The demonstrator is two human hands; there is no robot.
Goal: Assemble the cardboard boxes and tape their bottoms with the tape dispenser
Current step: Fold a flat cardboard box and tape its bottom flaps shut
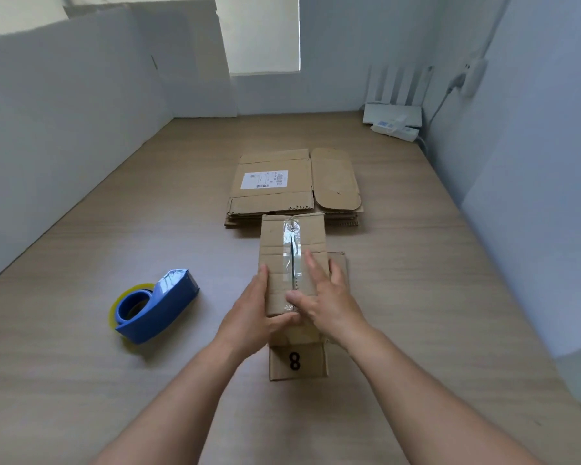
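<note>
The right hand (326,297) lies flat on top of the box (275,243) just below the middle of the frame. Its fingers are straight and spread, and the thumb presses the near end of the clear tape (291,236), gripping nothing. The left hand (252,307) steadies the same box from the left, with its fingers along the side wall and its thumb hooked round the near edge, so it has a light hold on the cardboard. The box sits bottom-up on the wooden table (416,297) with its two flaps closed. The strip of tape runs along their seam from the far edge to the near one, wrinkled at the far end. An open flap marked 8 (297,362) sticks out toward the camera below the hands. This box appears formed and taped, with only the smoothing down left to finish. The blue tape dispenser (158,307) rests on its side at lower left, apart from both hands. Just beyond the box, at centre frame, a stack of flattened boxes (272,203) waits, the top one bearing a white label (264,179), so most of the task seems to remain.
</note>
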